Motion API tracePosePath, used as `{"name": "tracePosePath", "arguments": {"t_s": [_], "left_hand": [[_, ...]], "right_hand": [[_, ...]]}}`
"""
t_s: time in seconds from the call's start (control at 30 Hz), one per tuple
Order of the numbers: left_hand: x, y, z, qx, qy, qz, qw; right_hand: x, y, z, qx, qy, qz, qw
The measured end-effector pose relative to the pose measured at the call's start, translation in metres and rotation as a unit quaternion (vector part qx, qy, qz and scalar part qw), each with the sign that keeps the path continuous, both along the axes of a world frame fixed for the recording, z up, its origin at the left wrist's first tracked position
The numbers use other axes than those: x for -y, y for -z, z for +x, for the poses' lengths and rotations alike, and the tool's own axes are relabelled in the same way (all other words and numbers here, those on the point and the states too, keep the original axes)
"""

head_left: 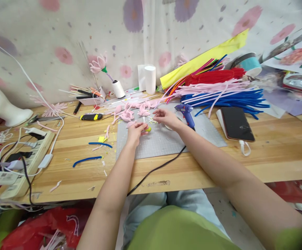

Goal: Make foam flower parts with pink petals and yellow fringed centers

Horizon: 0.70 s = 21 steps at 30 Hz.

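Note:
My left hand (135, 134) is closed, fingertips pinched on a small yellow-green piece (148, 129) with a thin white tip above it. Its exact kind is too small to make out. To the right, my right hand (167, 118) hovers with fingers loosely bent and apart, holding nothing that shows. Between and under its fingertips lies a small heap of white and yellow bits (152, 120). Pink fuzzy petals (143, 110) are gathered just beyond both hands. A purple glue gun (186, 114) rests right of my right hand on the grey cutting mat (156, 147).
Bundles of blue pipe cleaners (231, 100) and red ones (216, 76) lie at the back right. A phone (236, 123) is on the right. At left are a power strip (30, 163) and a yellow-black utility knife (91, 117). A black cord (156, 169) crosses the front.

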State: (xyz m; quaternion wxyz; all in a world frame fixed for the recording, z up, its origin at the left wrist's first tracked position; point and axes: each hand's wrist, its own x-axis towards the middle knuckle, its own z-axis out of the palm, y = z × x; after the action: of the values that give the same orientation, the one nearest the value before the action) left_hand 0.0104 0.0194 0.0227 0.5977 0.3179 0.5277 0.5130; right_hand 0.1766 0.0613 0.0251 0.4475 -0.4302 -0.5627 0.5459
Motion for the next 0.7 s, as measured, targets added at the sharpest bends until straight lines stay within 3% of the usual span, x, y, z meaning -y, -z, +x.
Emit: {"name": "tracePosePath", "arguments": {"t_s": [0.1,0.2,0.43,0.6,0.7], "left_hand": [[0.007,0.002,0.002,-0.026,0.025,0.009,0.999],[0.010,0.001,0.004,-0.045,0.041,0.014,0.998],[0.012,0.002,0.008,-0.070,0.082,0.012,0.994],[0.011,-0.004,0.000,-0.010,0.137,-0.017,0.990],[0.010,-0.005,-0.002,-0.002,0.137,-0.021,0.990]], "right_hand": [[0.015,0.008,-0.006,-0.078,-0.064,-0.021,0.995],[0.021,0.013,-0.013,-0.105,-0.086,-0.034,0.990],[0.017,0.017,-0.022,-0.114,-0.021,-0.044,0.992],[0.020,0.013,-0.020,-0.109,-0.006,-0.048,0.993],[0.020,0.011,-0.019,-0.098,-0.002,-0.052,0.994]]}}
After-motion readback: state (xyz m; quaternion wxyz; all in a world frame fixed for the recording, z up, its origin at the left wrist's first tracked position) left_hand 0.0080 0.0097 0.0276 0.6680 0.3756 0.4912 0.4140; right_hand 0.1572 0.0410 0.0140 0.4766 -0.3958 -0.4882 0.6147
